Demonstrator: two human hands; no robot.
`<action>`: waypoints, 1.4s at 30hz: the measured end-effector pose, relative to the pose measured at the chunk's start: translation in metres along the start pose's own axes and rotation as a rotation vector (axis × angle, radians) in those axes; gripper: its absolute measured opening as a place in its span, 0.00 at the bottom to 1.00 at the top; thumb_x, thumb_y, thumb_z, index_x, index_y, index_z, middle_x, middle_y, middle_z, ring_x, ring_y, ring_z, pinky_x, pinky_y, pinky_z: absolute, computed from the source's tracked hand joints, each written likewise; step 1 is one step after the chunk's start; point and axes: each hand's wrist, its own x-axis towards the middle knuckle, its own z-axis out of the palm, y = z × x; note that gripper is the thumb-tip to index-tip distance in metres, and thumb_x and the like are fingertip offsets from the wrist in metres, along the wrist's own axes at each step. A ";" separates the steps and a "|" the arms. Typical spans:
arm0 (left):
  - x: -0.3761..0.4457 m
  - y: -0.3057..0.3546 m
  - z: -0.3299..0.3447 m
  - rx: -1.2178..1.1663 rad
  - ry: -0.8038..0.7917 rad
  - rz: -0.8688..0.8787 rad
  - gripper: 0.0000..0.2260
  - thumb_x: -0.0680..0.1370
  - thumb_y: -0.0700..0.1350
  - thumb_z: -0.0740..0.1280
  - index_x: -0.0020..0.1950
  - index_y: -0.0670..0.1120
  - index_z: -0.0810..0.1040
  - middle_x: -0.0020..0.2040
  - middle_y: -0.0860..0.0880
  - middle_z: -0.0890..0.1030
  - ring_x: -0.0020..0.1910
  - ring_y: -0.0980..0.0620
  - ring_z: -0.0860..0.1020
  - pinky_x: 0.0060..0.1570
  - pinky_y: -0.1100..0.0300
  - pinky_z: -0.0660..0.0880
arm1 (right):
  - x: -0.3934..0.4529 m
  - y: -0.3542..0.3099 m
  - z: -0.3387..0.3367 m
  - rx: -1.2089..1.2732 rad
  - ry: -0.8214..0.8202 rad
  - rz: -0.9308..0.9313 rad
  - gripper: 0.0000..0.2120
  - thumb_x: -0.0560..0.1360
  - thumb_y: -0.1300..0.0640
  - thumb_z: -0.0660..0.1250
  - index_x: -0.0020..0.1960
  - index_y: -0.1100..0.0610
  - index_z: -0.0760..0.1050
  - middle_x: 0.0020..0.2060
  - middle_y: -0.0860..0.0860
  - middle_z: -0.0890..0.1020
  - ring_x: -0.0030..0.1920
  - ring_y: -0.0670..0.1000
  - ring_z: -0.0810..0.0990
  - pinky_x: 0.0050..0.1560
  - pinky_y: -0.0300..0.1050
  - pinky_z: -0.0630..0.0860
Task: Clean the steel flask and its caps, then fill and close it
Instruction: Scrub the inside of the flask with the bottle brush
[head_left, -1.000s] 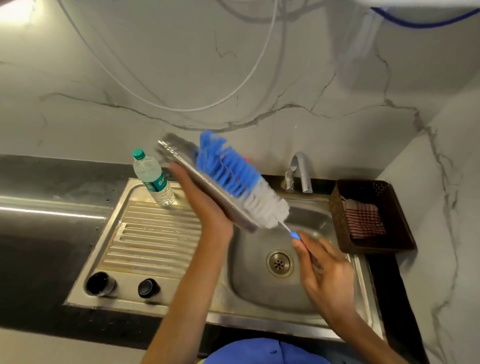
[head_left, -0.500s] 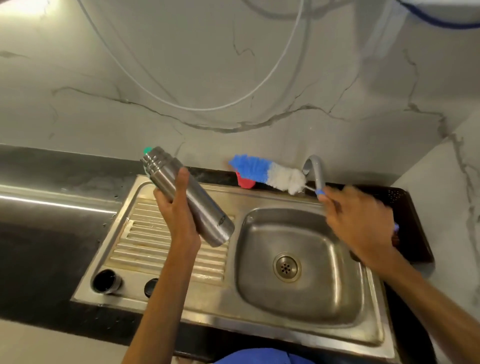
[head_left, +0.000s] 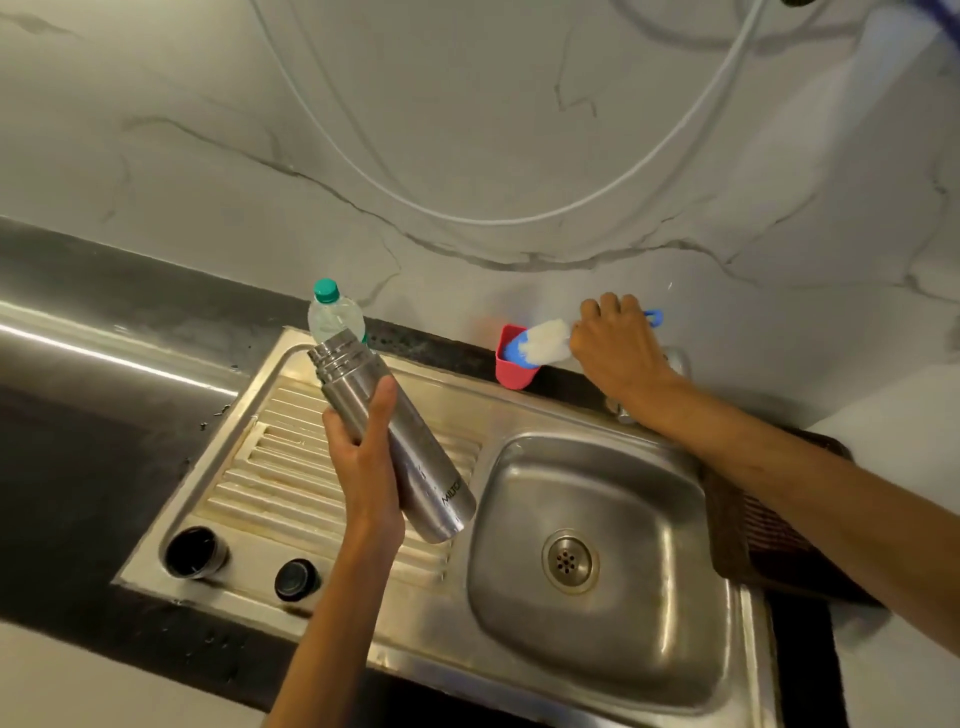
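Left hand (head_left: 363, 457) grips steel flask (head_left: 395, 441) mid-body over the drainboard (head_left: 291, 467), long axis tilted, mouth up-left toward the water bottle (head_left: 332, 317); right hand (head_left: 613, 348), far side, holds bottle brush (head_left: 540, 343) bristles-down in the pink cup (head_left: 511, 371); both caps (head_left: 195, 552) lie nearer left hand.

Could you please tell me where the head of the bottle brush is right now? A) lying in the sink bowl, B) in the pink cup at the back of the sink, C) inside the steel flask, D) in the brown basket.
B: the right hand holds the brush by its handle, with the blue bristle end inside the pink cup, apart from the flask in the left hand.
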 end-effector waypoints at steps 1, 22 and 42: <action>0.000 -0.002 0.000 0.000 0.002 -0.002 0.32 0.73 0.63 0.75 0.74 0.60 0.70 0.62 0.45 0.82 0.60 0.42 0.84 0.63 0.38 0.81 | 0.001 0.001 -0.003 0.008 -0.001 -0.005 0.05 0.77 0.53 0.72 0.50 0.54 0.83 0.43 0.52 0.79 0.44 0.52 0.78 0.45 0.47 0.73; -0.004 -0.019 0.125 -0.167 -0.159 -0.198 0.35 0.77 0.69 0.70 0.79 0.55 0.68 0.66 0.47 0.83 0.61 0.48 0.84 0.64 0.45 0.79 | -0.211 0.104 0.031 1.516 -0.009 0.612 0.04 0.75 0.35 0.71 0.42 0.24 0.80 0.45 0.37 0.86 0.51 0.49 0.84 0.58 0.54 0.79; -0.090 0.001 0.175 -0.157 -0.331 -0.057 0.31 0.79 0.74 0.59 0.72 0.56 0.78 0.63 0.48 0.86 0.61 0.46 0.85 0.64 0.44 0.81 | -0.265 0.009 0.033 1.721 0.602 0.755 0.16 0.73 0.58 0.78 0.58 0.44 0.85 0.44 0.44 0.82 0.44 0.47 0.82 0.42 0.37 0.79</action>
